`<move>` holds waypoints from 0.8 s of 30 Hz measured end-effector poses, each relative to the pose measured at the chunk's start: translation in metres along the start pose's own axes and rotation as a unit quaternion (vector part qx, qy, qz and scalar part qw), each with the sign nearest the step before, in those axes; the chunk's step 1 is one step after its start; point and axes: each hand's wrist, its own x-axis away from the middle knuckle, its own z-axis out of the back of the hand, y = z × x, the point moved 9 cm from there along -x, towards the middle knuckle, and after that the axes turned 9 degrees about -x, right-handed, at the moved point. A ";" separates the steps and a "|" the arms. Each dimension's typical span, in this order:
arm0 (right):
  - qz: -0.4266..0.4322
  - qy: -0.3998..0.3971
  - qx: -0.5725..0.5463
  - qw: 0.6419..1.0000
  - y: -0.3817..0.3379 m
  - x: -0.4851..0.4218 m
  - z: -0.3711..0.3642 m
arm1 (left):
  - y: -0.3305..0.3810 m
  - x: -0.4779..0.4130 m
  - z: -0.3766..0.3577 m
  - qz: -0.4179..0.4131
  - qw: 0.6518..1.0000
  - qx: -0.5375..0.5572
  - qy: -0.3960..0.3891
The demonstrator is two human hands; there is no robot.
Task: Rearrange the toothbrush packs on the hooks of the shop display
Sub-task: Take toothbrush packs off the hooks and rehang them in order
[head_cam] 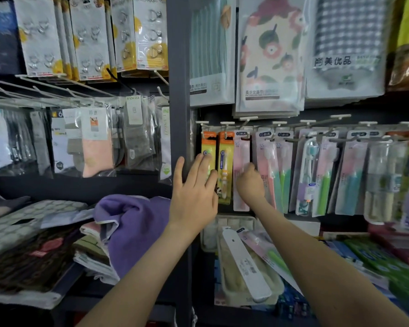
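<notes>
1. The dark grey upright metal post (178, 102) of the display ran from top to bottom through the middle of my view, and I place everything else from it.
2. To the right of the post hung the row of toothbrush packs (316, 173). They were long clear-fronted cards in pink, green, teal and white, set side by side.
3. To the left of the post and low down, a folded purple terry towel (132, 227) lay on a heap of other packed cloths.
4. Below the row and right of the post, a long white plastic case (246, 263) lay slantwise in a pale tray.
5. My left hand (194, 192) was just right of the post, fingers straight and spread wide, holding nothing. The thumb lay across the post's front.
6. My right hand (250, 182) was further right of the post, its fingers curled in narrowly.
7. The pink toothbrush pack (240, 156) hung third from the post, and my right fingers pinched its right edge.
8. The yellow-and-orange toothbrush pack (208, 143) hung nearest the post, with my left fingertips lying flat on it.
9. A second yellow-and-orange pack (226, 161) hung between those two, and neither hand gripped it.
10. The white-tipped wire hooks (227, 123) stuck out above the packs, right of the post.
</notes>
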 end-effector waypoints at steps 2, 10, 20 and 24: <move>0.010 -0.032 0.011 0.999 -0.002 0.001 0.005 | 0.000 0.000 0.000 0.001 1.000 0.005 0.003; 0.045 -0.096 0.054 0.993 -0.021 0.011 0.035 | 0.001 -0.001 0.001 -0.003 1.000 -0.001 -0.007; 0.024 -0.166 -0.031 0.985 -0.025 0.039 0.040 | 0.001 -0.001 -0.002 -0.009 0.999 0.002 -0.042; 0.015 -0.216 -0.082 0.973 -0.016 0.054 0.038 | 0.001 0.000 0.001 -0.018 0.999 0.021 -0.035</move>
